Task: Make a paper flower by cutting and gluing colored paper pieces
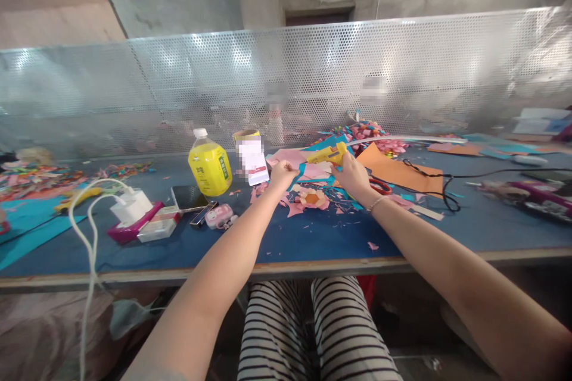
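Observation:
Out over the blue table, my right hand (pixel 352 175) grips a yellow hot glue gun (pixel 322 155), its nozzle pointing left. My left hand (pixel 282 175) pinches a small blue paper piece (pixel 302 168) close to that nozzle. Whether glue touches the paper is too small to see. Beneath both hands, a paper flower (pixel 313 197) with an orange middle and pink petals lies among scraps. Red-handled scissors (pixel 379 185) rest beside my right wrist, partly hidden by it. Behind the hands are sheets of pink paper (pixel 286 158).
Left of my hands stand a yellow drink bottle (pixel 210 168) and a phone (pixel 188 197). A purple power strip (pixel 129 230) carries a white charger (pixel 131 205). Orange paper (pixel 397 168) and a black cable (pixel 429 174) lie right. A perforated metal screen (pixel 179 89) borders the table's back.

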Demonstrator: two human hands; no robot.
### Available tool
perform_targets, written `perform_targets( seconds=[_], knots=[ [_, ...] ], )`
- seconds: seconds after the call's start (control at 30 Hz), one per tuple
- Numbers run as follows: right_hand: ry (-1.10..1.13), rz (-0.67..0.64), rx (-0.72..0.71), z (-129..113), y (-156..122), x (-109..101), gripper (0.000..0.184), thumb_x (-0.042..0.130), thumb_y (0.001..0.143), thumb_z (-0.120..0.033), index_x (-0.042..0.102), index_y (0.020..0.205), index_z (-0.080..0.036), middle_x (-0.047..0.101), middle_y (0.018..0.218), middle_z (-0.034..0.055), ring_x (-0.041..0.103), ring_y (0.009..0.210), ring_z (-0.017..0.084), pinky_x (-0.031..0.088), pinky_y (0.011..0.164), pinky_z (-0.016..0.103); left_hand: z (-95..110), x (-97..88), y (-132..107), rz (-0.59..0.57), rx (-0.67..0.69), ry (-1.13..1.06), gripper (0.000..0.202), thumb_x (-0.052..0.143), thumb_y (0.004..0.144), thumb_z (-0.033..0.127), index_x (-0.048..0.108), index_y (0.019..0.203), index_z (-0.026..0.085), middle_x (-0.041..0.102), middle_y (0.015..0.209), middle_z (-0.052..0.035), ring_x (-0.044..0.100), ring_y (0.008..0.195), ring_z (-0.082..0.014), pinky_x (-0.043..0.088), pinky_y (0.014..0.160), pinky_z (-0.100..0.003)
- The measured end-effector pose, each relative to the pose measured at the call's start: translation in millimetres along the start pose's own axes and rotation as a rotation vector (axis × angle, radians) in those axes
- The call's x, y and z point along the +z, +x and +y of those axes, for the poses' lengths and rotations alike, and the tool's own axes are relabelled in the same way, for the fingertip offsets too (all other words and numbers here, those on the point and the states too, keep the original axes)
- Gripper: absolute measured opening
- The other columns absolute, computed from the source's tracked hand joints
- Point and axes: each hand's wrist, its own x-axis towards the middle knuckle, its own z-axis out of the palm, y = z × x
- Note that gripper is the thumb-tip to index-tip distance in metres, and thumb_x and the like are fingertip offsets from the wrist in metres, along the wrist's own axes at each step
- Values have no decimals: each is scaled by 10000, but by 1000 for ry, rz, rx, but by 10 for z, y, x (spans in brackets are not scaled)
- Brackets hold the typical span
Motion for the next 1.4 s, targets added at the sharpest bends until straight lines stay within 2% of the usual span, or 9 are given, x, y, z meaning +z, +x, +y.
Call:
perform_targets(
  seconds=[0.53, 0.9, 1.03, 1.4],
  knots=[
    [20, -10, 19, -20, -4, -42, 247, 412, 790, -375, 445, 909, -162, 576, 887, 102, 537, 777, 212, 370, 602, 295, 96, -34, -27, 23, 3, 69, 228, 612, 568, 142, 399, 501, 189, 446, 515, 44, 448, 541, -115, 319, 558, -247],
    [-15, -15, 6, -15, 8, -55, 233, 413, 795, -357, 452, 919, -164, 578, 921, 115, 534, 822, 232, 370, 618, 300, 100, -4, -28, 69, -23, -34, 282, 629, 552, 128, 357, 579, 199, 413, 495, 68, 467, 543, -117, 313, 554, -233],
    [-9, -17, 10, -12, 12, -57, 230, 407, 795, -340, 450, 929, -159, 578, 926, 118, 534, 803, 225, 363, 609, 296, 113, -22, -33, 83, 12, -44, 264, 611, 576, 138, 354, 576, 196, 400, 519, 66, 449, 545, -109, 312, 562, -232],
    [6, -20, 11, -26, 12, -69, 235, 383, 799, -328, 454, 952, -164, 573, 929, 116, 533, 806, 219, 373, 620, 303, 99, -5, -36, 51, 31, -30, 264, 616, 561, 137, 360, 563, 198, 407, 507, 64, 444, 533, -109, 312, 556, -230]
  ],
)
